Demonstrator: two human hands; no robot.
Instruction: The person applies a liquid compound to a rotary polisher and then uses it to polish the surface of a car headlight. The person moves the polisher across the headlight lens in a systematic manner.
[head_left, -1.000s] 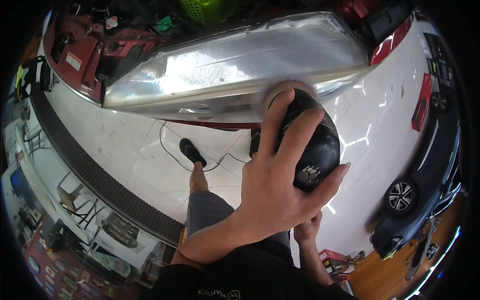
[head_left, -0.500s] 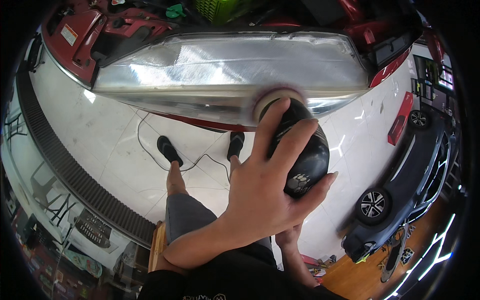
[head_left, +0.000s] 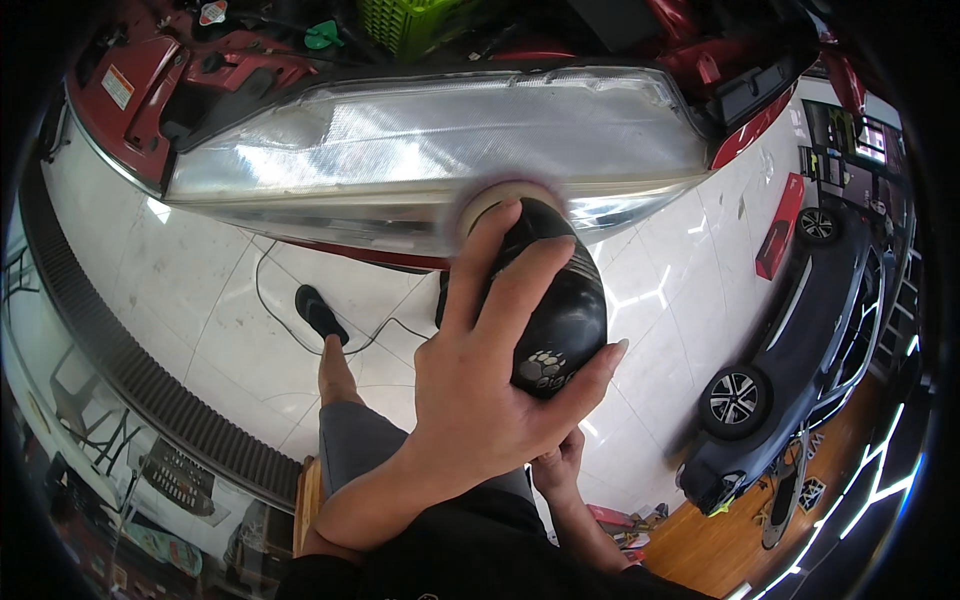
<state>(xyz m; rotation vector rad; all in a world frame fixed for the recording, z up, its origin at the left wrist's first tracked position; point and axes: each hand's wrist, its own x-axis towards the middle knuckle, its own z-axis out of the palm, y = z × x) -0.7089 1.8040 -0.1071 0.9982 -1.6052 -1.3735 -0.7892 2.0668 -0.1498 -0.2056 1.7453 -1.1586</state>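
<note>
A thin black power cord (head_left: 270, 320) trails over the glossy white tiled floor (head_left: 150, 270) at the left. Above it, the long clouded clear-plastic headlight (head_left: 430, 150) sits in the red car body (head_left: 140, 90). The left hand (head_left: 490, 400) wraps the black rounded electric polisher (head_left: 560, 310), its cream foam pad (head_left: 505, 195) pressed on the lens's lower edge. Tilting there could let the pad slip onto the red paint. The right hand (head_left: 560, 470) hangs below, loosely curled, holding nothing visible.
</note>
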